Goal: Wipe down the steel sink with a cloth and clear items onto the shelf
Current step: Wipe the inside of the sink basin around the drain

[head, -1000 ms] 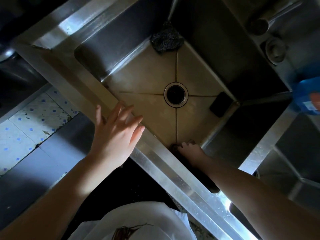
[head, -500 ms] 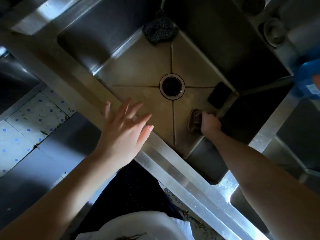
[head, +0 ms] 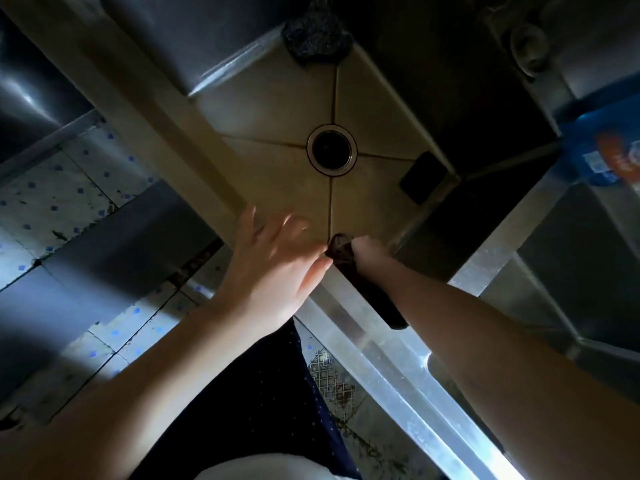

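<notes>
The steel sink [head: 270, 109] fills most of what I can see, its basin deep and dim, with a second basin [head: 588, 271] just beside it on the right. A blue packet [head: 604, 148] sits up on the ledge at the far right. The left hand [head: 273, 268] is over the near rim, fingers straight and spread, released; the blur hides whether it touches the steel. The right hand [head: 369, 252] is down at the basin's near corner, fingers curled round a dark cloth [head: 341, 251] against the floor there. A dark scouring pad [head: 315, 32] lies in the far corner, the round drain [head: 331, 149] is in the middle, and a small black block [head: 423, 177] is against the right wall.
</notes>
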`<act>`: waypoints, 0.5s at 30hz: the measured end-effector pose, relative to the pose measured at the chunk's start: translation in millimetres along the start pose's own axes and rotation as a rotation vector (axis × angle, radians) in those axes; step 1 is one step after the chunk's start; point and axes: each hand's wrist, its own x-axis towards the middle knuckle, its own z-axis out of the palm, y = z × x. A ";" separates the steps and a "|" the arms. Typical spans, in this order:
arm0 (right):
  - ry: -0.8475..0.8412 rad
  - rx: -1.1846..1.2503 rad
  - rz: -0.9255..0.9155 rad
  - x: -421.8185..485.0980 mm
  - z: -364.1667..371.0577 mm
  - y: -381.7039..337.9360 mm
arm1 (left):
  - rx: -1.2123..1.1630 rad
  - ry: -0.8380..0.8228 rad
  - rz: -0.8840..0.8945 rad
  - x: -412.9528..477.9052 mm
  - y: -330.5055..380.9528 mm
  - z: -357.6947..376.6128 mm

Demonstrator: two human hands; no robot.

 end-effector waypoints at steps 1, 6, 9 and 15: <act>0.017 0.004 0.010 3.5 -1.4 5.8 | 0.004 0.014 -0.001 -1.3 0.0 1.8; 0.135 -0.112 0.086 22.0 -31.8 32.6 | 0.045 0.072 -0.010 1.2 1.9 2.6; 0.133 -0.223 0.158 31.5 -51.7 47.0 | 0.039 0.075 -0.037 4.0 3.7 4.4; 0.121 -0.157 0.187 37.3 -54.0 54.7 | 0.033 0.114 -0.050 6.6 4.6 7.5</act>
